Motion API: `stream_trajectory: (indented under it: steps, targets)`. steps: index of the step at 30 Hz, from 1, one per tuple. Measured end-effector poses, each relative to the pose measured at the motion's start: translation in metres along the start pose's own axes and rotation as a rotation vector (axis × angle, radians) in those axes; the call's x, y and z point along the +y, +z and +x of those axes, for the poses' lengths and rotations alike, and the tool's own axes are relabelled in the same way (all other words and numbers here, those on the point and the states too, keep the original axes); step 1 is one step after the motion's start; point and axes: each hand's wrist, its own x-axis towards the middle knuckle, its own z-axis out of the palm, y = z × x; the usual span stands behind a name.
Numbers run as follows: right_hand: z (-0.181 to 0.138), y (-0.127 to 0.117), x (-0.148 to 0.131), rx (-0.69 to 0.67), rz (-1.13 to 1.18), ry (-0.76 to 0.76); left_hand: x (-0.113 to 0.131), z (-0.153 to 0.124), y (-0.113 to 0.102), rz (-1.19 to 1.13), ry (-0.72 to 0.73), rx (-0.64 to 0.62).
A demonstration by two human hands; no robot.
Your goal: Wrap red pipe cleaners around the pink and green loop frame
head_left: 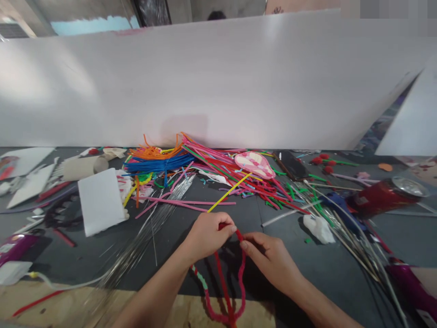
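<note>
My left hand [206, 237] pinches red pipe cleaner between thumb and fingertips, above the dark tabletop. Close beside it, my right hand [269, 255] grips the same red strand with thumb and forefinger. Below both hands hangs the rest of this pipe cleaner piece [222, 278]: a straight red stem in the middle and a curved pinkish-red loop around it, with a pale green stretch on the left side. Its lower end runs out of view. A yellow pipe cleaner [227, 196] sticks out beyond my left hand; whether that hand touches it, I cannot tell.
Bundles of blue pipe cleaners [160, 165] and pink ones [218, 157] lie at the back against a white board [218, 91]. Thin wires [146, 232] spread to the left. A red can [382, 198] lies on its side at right, near a phone [292, 165].
</note>
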Motion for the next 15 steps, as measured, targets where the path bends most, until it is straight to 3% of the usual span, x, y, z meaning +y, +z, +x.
stream_trajectory:
  steps: [7,11,13,15]
  targets:
    - [0.004,0.0026,0.0007,-0.106,0.443,0.17,0.0018,-0.0003,0.0065,-0.041,0.045,-0.01]
    - [0.0031,0.006,0.0017,-0.259,0.773,0.281,0.0025,-0.0002,0.009,-0.07,0.034,-0.041]
    - [0.0024,0.006,0.0028,-0.318,0.803,0.275,0.003,-0.0004,0.0091,-0.074,0.027,-0.051]
    - [0.0017,0.0036,0.0032,-0.285,0.628,0.196,0.003,-0.0002,0.0085,-0.066,0.013,-0.053]
